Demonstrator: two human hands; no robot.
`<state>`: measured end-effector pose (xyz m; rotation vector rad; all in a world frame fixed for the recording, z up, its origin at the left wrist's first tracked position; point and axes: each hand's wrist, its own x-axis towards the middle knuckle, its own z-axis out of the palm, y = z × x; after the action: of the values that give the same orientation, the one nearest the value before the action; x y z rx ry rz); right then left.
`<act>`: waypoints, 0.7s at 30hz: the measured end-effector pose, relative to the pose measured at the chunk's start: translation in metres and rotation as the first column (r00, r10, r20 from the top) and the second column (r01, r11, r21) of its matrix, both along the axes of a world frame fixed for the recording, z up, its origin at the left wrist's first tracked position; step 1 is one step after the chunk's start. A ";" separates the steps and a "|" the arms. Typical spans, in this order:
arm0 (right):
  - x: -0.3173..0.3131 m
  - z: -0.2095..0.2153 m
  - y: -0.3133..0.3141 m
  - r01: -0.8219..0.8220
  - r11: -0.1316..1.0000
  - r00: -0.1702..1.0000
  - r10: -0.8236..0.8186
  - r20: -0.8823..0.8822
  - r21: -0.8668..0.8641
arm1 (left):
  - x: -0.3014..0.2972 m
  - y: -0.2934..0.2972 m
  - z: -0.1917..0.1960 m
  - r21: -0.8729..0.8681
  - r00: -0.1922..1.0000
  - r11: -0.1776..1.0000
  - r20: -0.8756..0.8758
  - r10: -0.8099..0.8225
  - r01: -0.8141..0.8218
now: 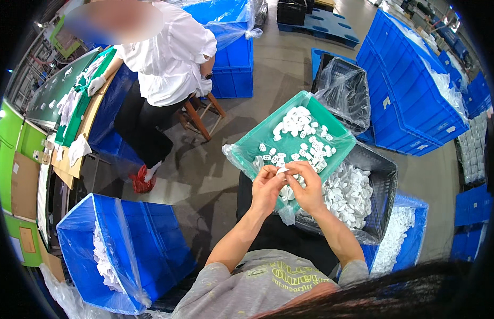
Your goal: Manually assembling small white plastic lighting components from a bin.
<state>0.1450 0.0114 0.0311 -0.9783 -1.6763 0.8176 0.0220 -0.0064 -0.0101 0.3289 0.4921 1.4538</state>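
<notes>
Currently, fingers of the left hand (264, 194) and right hand (310, 190) are pinched together on one small white plastic part (282, 170); its exact shape is mostly hidden by the fingertips. Part sits above the near side of a green plastic tub (337, 134), clear liner bunched at its corners. Under and beyond the fingers: loose white pieces (296, 121) scattered in the tub, some showing dark holes. Right of the fingers, slightly nearer the body: black crate (386, 181) heaped with white plastic pieces (347, 196). Farther right: blue bin (420, 218), also full of white bits. Far beyond, to the right: black plastic-lined crate (358, 80). Well left of the fingers, nearer: tilted blue bin (164, 234) with white items inside. Left and beyond: co-worker in white shirt (170, 58), on a wooden stool (196, 118), one gloved hand (96, 85) at a tabletop.
</notes>
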 end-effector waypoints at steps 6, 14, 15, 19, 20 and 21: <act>0.008 0.008 0.006 0.103 0.991 0.992 -0.097 -0.078 0.082 | -0.013 0.004 0.011 -0.123 0.996 0.992 -0.088 0.026 -0.037; 0.027 0.004 0.008 -0.166 0.836 0.939 -0.027 -0.342 -0.524 | -0.012 -0.002 0.016 -0.213 0.993 0.970 0.047 -0.111 0.118; 0.024 0.010 0.008 -0.176 0.830 0.943 -0.011 -0.331 -0.530 | -0.013 -0.002 0.015 -0.217 0.993 0.969 0.051 -0.108 0.117; 0.025 0.006 0.016 -0.251 0.794 0.958 0.121 -0.261 -0.553 | -0.014 0.000 0.009 -0.206 0.993 0.972 0.035 -0.112 0.117; 0.024 0.002 0.017 -0.251 0.790 0.959 0.122 -0.257 -0.560 | -0.015 0.000 0.008 -0.196 0.994 0.974 0.021 -0.110 0.112; 0.022 -0.002 0.018 -0.234 0.799 0.962 0.110 -0.248 -0.554 | -0.015 0.001 0.007 -0.199 0.994 0.974 0.028 -0.103 0.107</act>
<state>0.1670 0.0298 0.0290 -1.1042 -1.3656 1.5664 0.0072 -0.0057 -0.0030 0.1788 0.5940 1.2912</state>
